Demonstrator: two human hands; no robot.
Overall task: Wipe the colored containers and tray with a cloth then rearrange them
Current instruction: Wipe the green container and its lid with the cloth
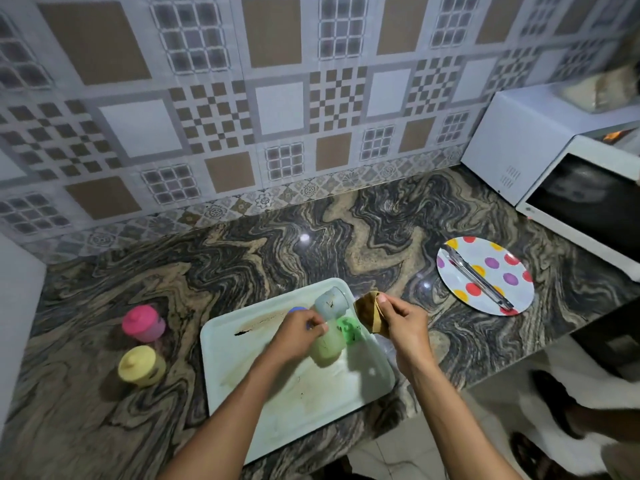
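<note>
- Kitchen clean-up, mid-job: we judge the wiping step to be in hand. The pink container [143,323] and the yellow container [142,365] stand lidded on the granite counter [311,244], just left of the tray [239,403], whose pale surface shows brown smears.
- The left hand [299,329] reaches over the tray with its fingers curled round the pale green container [325,346], at the tray's far right part. We cannot tell whether it is lifted or resting there.
- Just behind it a pale blue container [330,301] is tipped on its side. A green lid [349,329] sits beside the two, and a blue lid [298,310] peeks out past the left knuckles.
- The right hand [401,318] pinches a folded brown cloth [369,311] between thumb and fingers near the tray's far right corner, close to the containers but apparently not touching them.
- Both forearms enter from the bottom edge and converge, the hands just apart.
- Next, in our view, the cloth must meet the green container while the left hand steadies and turns it. The loose lids and the tipped container nearby could be knocked.
- Well to the right lie a polka-dot plate [512,271] bearing metal tongs [478,278], and a white microwave [540,150].
</note>
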